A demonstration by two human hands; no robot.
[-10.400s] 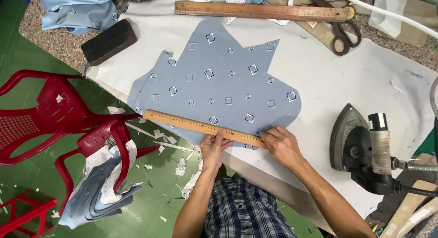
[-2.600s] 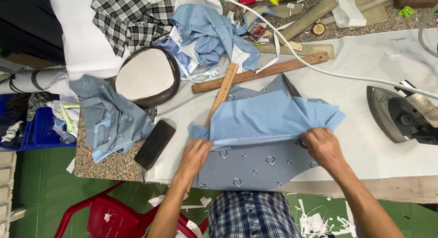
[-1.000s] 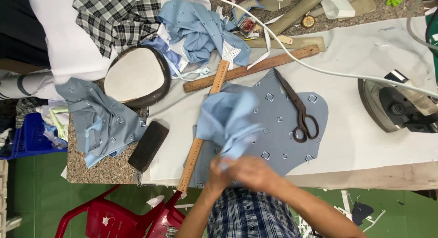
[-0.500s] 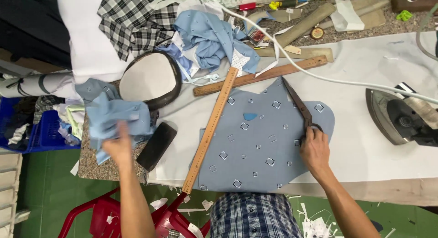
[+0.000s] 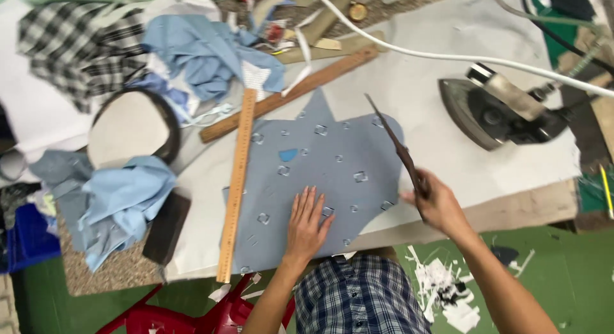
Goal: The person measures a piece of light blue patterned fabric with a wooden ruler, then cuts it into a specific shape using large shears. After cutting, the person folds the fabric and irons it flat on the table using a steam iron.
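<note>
Fabric piece (image 5: 307,180), blue-grey with small square motifs, lies flat at the centre of the frame on the white-covered bench (image 5: 448,161). It looks thin, light and limp: it would likely slide or wrinkle under a sideways pull, so it is best held by a flat palm pressing down, away from the edge being worked. The cut edges appear prone to lifting.

Left hand (image 5: 307,222) rests palm-down on the lower middle of the cloth, its grip spread, fingers fanned and pointing toward the top of the frame, pinning the cloth to the bench.

Right hand (image 5: 438,203), at the cloth's lower right edge, has its grip closed around the handles of the scissors (image 5: 396,148). Their blades appear pressed together and point up-left over the right side of the cloth. The forearm runs down to the lower right.

Wooden ruler (image 5: 238,180) lies along the cloth's left edge. An iron (image 5: 492,113) sits at the right, well apart.
</note>
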